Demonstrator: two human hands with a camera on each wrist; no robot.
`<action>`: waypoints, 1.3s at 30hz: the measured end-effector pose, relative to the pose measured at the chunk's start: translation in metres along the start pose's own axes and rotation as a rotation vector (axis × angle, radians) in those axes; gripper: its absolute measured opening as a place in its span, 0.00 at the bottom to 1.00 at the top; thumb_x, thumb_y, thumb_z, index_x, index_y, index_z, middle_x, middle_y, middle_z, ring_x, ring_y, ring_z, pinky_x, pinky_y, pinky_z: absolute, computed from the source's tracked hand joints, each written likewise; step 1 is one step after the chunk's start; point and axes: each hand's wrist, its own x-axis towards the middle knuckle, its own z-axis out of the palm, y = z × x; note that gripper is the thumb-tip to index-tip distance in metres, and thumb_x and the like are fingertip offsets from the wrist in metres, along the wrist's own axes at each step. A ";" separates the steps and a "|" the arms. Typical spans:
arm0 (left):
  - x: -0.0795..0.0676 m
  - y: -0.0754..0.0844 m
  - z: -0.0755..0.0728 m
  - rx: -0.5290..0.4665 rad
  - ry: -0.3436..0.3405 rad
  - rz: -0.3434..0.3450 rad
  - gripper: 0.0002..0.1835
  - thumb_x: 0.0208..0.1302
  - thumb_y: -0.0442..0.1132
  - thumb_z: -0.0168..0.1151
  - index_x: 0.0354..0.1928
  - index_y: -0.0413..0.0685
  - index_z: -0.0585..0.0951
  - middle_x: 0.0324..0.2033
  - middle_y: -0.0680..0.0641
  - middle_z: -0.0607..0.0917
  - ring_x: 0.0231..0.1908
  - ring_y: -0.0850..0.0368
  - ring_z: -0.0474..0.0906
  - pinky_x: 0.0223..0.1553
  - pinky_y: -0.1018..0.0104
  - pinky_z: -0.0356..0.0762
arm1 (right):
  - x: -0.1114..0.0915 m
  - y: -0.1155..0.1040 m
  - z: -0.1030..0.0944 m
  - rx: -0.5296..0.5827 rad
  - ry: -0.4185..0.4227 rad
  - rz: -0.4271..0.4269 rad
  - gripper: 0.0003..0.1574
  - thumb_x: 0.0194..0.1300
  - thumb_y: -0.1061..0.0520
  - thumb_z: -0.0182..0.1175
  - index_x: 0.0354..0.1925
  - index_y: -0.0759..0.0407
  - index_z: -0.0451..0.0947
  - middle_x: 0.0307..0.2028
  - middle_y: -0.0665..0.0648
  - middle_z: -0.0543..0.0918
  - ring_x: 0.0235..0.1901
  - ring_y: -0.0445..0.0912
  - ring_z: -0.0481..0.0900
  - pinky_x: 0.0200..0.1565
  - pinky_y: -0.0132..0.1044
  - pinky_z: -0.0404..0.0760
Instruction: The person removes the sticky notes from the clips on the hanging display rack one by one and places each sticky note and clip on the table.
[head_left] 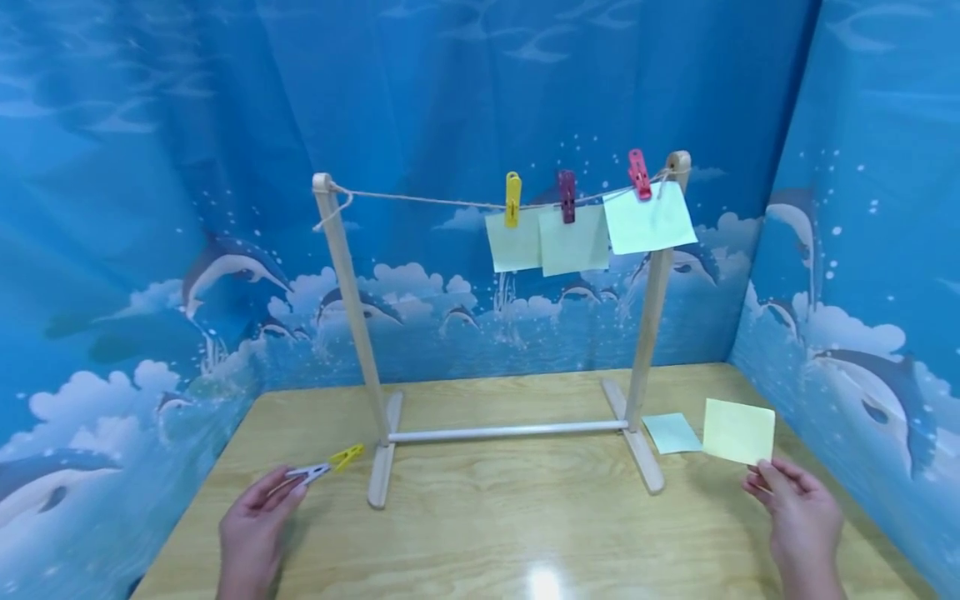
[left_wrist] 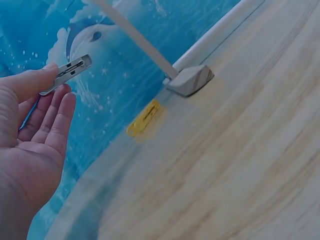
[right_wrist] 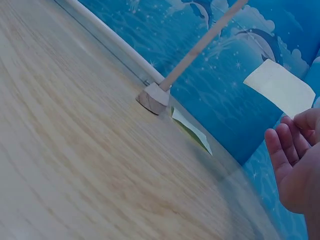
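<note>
My left hand (head_left: pixel 257 521) pinches a white clothespin (head_left: pixel 309 472) between thumb and fingers, raised over the table's left side. A yellow clothespin (left_wrist: pixel 144 118) lies on the tabletop just beyond it. On the right, my right hand (head_left: pixel 806 512) pinches a pale yellow paper sheet (head_left: pixel 738 431) by its lower edge. A light green paper (head_left: pixel 672 433) rests on the table beside the rack's right foot. From the string (head_left: pixel 427 199) hang three pale sheets, held by a yellow clothespin (head_left: pixel 513 200), a dark purple clothespin (head_left: pixel 567 197) and a red clothespin (head_left: pixel 639 174).
A wooden rack with a left post (head_left: pixel 351 308), a right post (head_left: pixel 651 325) and a white lower bar (head_left: pixel 510 432) stands on the wooden table (head_left: pixel 480 517). Blue dolphin-print curtains (head_left: pixel 450 100) surround the table's back and sides.
</note>
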 end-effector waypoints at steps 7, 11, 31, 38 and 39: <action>-0.004 -0.004 -0.014 -0.134 -0.079 0.025 0.20 0.54 0.11 0.60 0.46 0.33 0.84 0.36 0.42 0.88 0.37 0.56 0.86 0.41 0.67 0.83 | 0.005 0.001 -0.009 0.014 0.005 0.027 0.04 0.60 0.68 0.66 0.33 0.62 0.82 0.26 0.56 0.86 0.26 0.43 0.85 0.32 0.36 0.86; -0.002 -0.006 -0.017 -0.118 -0.040 0.011 0.20 0.53 0.12 0.60 0.46 0.34 0.84 0.35 0.43 0.88 0.37 0.57 0.86 0.41 0.67 0.83 | 0.008 0.001 -0.010 0.009 -0.008 0.040 0.05 0.59 0.68 0.67 0.34 0.61 0.82 0.26 0.56 0.86 0.26 0.43 0.85 0.33 0.36 0.86; 0.026 0.000 -0.027 0.313 0.120 -0.156 0.25 0.50 0.21 0.72 0.52 0.42 0.82 0.31 0.57 0.88 0.35 0.67 0.85 0.41 0.77 0.80 | 0.036 0.007 -0.013 -0.085 0.062 0.118 0.05 0.60 0.65 0.68 0.32 0.55 0.83 0.25 0.52 0.85 0.25 0.42 0.85 0.31 0.34 0.86; 0.041 -0.008 -0.029 0.441 0.127 -0.192 0.32 0.51 0.22 0.71 0.61 0.31 0.72 0.29 0.62 0.86 0.34 0.70 0.84 0.41 0.78 0.80 | 0.052 0.013 -0.018 -0.133 0.061 0.133 0.09 0.61 0.67 0.66 0.29 0.54 0.82 0.23 0.52 0.84 0.24 0.42 0.84 0.30 0.33 0.86; 0.042 -0.010 -0.030 0.464 0.131 -0.191 0.33 0.51 0.22 0.70 0.61 0.31 0.71 0.28 0.64 0.86 0.34 0.71 0.84 0.41 0.78 0.80 | 0.054 0.014 -0.018 -0.151 0.060 0.134 0.10 0.62 0.67 0.65 0.28 0.54 0.82 0.23 0.51 0.84 0.24 0.42 0.84 0.30 0.33 0.86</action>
